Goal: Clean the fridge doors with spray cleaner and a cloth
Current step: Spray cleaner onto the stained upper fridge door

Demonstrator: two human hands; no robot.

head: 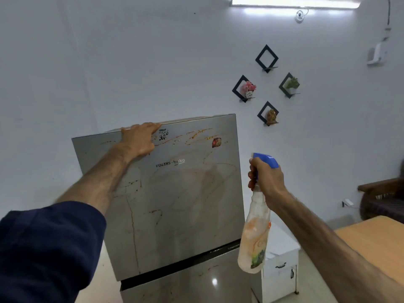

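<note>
- left hand [140,138] at the top edge of the upper fridge door [175,204], palm flat on the door face, fingers hooked over the edge, bracing it; no cloth in it
- upper fridge door: grey metal, rigid, smooth, likely slick once wet; streaked with brown-orange smears and drips, heaviest near the top and down the left side; two stickers near the top edge
- lower fridge door [196,287] under the dark gap, also marked, only its top part in view
- spray bottle [254,237] hangs just right of the door's right edge, clear of it; thin plastic, looks light, soft-walled; best held at the neck under the blue trigger head [267,161]
- right hand [265,180] wrapped tight round that neck, fingers curled at the trigger, nozzle aimed left at the door
- cloth not in view
- white cabinet [282,259] and wooden table [371,243] at right
</note>
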